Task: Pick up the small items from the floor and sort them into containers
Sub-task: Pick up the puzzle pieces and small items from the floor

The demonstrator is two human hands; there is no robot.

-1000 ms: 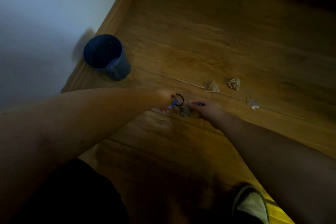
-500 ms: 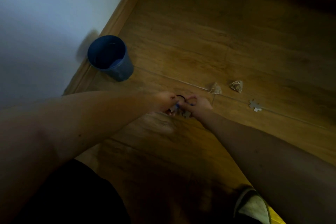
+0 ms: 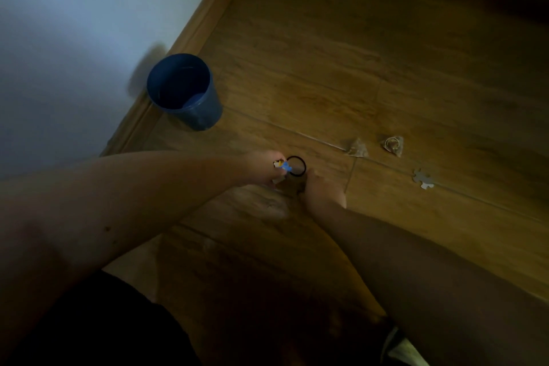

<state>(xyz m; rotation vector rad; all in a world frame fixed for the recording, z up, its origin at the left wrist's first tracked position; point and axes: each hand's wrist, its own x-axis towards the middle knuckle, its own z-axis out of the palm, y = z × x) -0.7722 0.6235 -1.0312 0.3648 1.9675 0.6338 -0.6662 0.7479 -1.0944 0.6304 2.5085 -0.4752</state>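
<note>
Step in hand: gathering phase, nothing visibly sorted yet. Both hands are down on the brown wood-plank floor [image 3: 326, 68], about centre frame.

Left hand [image 3: 261, 168]: fingers curled, pinching a small blue-and-white piece w/ jagged edges [image 3: 283, 166], probably a jigsaw piece; a thin black elastic ring (hair tie) [image 3: 297, 166] sits at its fingertips, at 3 o'clock of the blue piece. Can't tell if the ring is hooked on a finger or just lying on the floor.

Right hand [image 3: 322, 190]: knuckles up, fingers curled down at the floor just at 5 o'clock of the ring. Whether it's pinching anything can't be told, as fingertips are hidden & the light is dim.

Other items left on floor, well apart from the hands: two tan pyramid-shaped mesh tea bags [image 3: 358, 148] and [image 3: 393, 145] at approx 2 o'clock; one grey jigsaw piece lying flat [image 3: 423, 179] at 3 o'clock.

Container: round dark-blue plastic cup [image 3: 184, 89], upright by the skirting board at 10 o'clock from the hands. Inside is too dark to see the contents.

Next move, my guess: secure ring + piece, lift, carry to 10 o'clock & drop into the cup, keeping kinds separate if a 2nd container exists (none in view). Flat piece at 3 o'clock will likely need a fingernail under the edge.
</note>
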